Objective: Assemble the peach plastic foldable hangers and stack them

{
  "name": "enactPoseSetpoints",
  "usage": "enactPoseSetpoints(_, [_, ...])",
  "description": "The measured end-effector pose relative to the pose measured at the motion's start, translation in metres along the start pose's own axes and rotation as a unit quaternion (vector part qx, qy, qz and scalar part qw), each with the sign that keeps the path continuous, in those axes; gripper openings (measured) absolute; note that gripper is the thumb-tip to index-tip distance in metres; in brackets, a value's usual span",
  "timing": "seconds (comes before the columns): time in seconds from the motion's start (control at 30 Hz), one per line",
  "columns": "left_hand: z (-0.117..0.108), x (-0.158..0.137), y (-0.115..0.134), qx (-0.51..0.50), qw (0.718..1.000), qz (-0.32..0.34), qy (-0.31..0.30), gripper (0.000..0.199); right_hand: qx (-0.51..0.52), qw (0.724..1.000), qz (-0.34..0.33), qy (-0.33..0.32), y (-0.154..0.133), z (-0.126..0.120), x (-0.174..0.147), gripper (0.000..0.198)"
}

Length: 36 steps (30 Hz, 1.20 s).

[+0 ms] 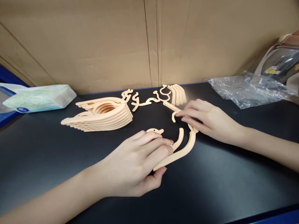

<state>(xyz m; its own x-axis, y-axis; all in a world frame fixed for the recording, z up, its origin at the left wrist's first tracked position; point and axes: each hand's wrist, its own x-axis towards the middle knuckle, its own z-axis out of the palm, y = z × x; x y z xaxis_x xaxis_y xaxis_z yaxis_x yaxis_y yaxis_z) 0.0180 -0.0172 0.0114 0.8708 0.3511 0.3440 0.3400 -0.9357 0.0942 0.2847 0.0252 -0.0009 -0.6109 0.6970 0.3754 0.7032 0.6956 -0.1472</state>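
Note:
A beige plastic folding clothes hanger (188, 146) lies across the black table between my hands. My left hand (140, 160) is closed on its near arm, thumb below and fingers over the top. A short curved piece (179, 138) shows beside those fingers, and a rounded piece with a small hole (156, 130) sticks out behind the knuckles. My right hand (207, 119) is closed around the hanger's far part, near the joint. By its fingertips, a small curved end (173, 117) shows. The palm sides of both hands are hidden.
A stack of matching hangers (102, 116) lies at the left. Loose hooks (149, 101) and several slim curved arms (178, 95) lie at the back. A tissue pack (39, 98) stands far left; clear plastic wrap (243, 88) and a transparent bag (280, 65) are at right. Cardboard (105, 43) walls the back.

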Motion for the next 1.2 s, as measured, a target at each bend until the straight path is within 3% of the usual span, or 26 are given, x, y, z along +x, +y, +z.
enactPoseSetpoints(0.33, [-0.001, -0.002, -0.005, -0.027, 0.999, 0.004, -0.036, 0.033, 0.036, 0.998, -0.04, -0.023, -0.001, -0.001, -0.001, 0.02])
enactPoseSetpoints(0.57, [0.008, -0.004, -0.011, 0.079, 0.986, -0.141, 0.047, 0.026, 0.052, 0.996, -0.035, -0.071, -0.004, -0.006, -0.002, 0.021])
enactPoseSetpoints(0.77, [0.009, -0.007, -0.013, 0.093, 0.962, -0.254, 0.034, 0.031, 0.026, 0.992, -0.07, -0.105, -0.006, -0.009, -0.003, 0.034])
enactPoseSetpoints(0.97, [0.01, -0.007, -0.009, 0.133, 0.954, -0.268, 0.033, 0.03, 0.017, 0.993, -0.053, -0.105, -0.008, -0.009, -0.004, 0.031])
enactPoseSetpoints(1.2, [0.007, -0.01, -0.007, 0.233, 0.957, -0.169, 0.031, 0.037, 0.027, 0.995, -0.047, -0.085, -0.013, -0.007, -0.003, 0.027])
